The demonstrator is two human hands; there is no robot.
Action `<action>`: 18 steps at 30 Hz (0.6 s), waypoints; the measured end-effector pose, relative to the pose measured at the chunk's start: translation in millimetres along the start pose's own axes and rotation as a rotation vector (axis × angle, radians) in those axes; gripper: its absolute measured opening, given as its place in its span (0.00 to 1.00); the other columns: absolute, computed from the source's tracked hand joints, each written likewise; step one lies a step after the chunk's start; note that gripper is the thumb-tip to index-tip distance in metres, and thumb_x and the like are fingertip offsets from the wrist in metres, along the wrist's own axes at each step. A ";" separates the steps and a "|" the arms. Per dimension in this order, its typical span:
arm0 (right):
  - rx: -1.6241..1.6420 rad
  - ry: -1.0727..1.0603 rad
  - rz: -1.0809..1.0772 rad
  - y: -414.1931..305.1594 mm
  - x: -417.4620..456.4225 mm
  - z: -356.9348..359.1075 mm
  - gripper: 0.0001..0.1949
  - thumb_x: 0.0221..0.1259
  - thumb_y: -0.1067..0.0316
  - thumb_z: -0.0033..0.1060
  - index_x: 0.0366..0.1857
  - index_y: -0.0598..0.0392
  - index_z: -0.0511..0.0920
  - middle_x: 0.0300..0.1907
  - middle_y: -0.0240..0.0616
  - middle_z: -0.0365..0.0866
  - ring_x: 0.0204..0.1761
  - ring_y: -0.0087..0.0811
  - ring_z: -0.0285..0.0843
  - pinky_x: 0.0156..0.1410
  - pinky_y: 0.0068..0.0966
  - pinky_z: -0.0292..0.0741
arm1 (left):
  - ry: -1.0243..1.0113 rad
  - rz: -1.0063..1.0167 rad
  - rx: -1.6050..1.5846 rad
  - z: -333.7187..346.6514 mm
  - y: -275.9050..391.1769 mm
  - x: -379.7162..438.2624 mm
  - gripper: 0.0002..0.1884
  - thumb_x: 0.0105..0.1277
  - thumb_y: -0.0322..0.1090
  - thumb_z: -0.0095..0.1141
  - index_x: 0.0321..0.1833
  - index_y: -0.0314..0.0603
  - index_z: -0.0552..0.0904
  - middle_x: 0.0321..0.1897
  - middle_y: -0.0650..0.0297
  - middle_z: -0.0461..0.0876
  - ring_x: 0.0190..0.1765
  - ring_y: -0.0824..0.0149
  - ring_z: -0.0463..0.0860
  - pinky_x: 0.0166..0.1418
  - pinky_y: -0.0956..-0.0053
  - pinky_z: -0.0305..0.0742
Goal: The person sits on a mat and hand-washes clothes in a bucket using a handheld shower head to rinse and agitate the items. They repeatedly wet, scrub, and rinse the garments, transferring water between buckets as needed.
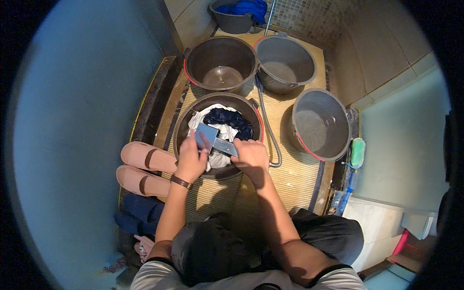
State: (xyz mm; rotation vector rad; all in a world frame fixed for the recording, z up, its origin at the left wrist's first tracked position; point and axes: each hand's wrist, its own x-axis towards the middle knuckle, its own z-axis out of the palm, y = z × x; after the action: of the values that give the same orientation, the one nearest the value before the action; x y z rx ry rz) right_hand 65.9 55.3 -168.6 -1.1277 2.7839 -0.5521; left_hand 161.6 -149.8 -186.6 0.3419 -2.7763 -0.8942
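Observation:
Over a dark bucket (180, 108) of wet-looking laundry, my left hand (193, 157) holds a flat rectangular object with a shiny bluish face (206, 136), perhaps a phone. My right hand (252, 154) grips a flat grey piece (225, 146) that meets or overlaps the shiny object's right edge; whether they are joined I cannot tell. Below them in the bucket lie a white cloth (195, 117) and a dark navy cloth (224, 116). A brown band is round my left wrist.
Two buckets (222, 65) (284, 61) stand behind, another bucket (319, 125) at right. A metal shower hose (266, 123) runs between them. At the back, a basin (232, 22) holds blue cloth (250, 9). Pink slippers (145, 157) lie left; a green-and-white brush or sponge (357, 153) lies right.

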 end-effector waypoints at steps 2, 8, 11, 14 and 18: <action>0.003 0.010 -0.019 0.1 -1.6 0.1 0.16 0.45 0.58 0.72 0.34 0.52 0.76 0.29 0.42 0.83 0.37 0.44 0.82 0.46 0.40 0.74 | -0.168 0.010 0.114 -5.8 16.9 -10.5 0.44 0.60 0.37 0.64 0.76 0.29 0.55 0.58 0.33 0.70 0.56 0.37 0.74 0.63 0.50 0.69; 0.028 0.031 -0.093 10.0 -6.2 -7.0 0.13 0.43 0.59 0.73 0.31 0.51 0.80 0.30 0.39 0.83 0.39 0.41 0.81 0.47 0.37 0.74 | -0.287 -0.096 0.129 -9.3 34.0 -22.8 0.55 0.54 0.51 0.74 0.77 0.33 0.53 0.52 0.34 0.71 0.49 0.37 0.77 0.56 0.54 0.75; 0.043 -0.041 -0.120 15.8 -9.2 -17.8 0.14 0.41 0.58 0.75 0.30 0.50 0.81 0.32 0.36 0.83 0.43 0.38 0.81 0.50 0.36 0.72 | -0.242 -0.133 0.100 -7.9 46.8 -28.5 0.56 0.53 0.53 0.74 0.77 0.32 0.54 0.49 0.35 0.72 0.48 0.37 0.78 0.54 0.54 0.76; 0.043 -0.109 -0.128 16.9 -7.8 -18.1 0.16 0.42 0.54 0.76 0.33 0.49 0.82 0.32 0.35 0.84 0.43 0.37 0.81 0.51 0.36 0.71 | -0.197 -0.103 0.217 4.7 41.6 -35.6 0.55 0.56 0.54 0.72 0.80 0.42 0.52 0.44 0.35 0.73 0.42 0.37 0.78 0.49 0.53 0.76; -0.061 -0.134 -0.086 5.6 -5.9 -7.0 0.10 0.52 0.55 0.68 0.31 0.47 0.84 0.30 0.37 0.86 0.38 0.34 0.82 0.49 0.34 0.68 | -0.261 -0.200 0.360 15.4 45.3 -26.1 0.48 0.61 0.49 0.67 0.81 0.62 0.53 0.42 0.36 0.74 0.39 0.39 0.78 0.46 0.51 0.75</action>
State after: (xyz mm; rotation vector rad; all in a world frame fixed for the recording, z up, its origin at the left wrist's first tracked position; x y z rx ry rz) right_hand 65.0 65.1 -164.4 -1.2529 2.6656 -0.3859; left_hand 175.3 -98.3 -175.2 0.6080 -3.1919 -0.4985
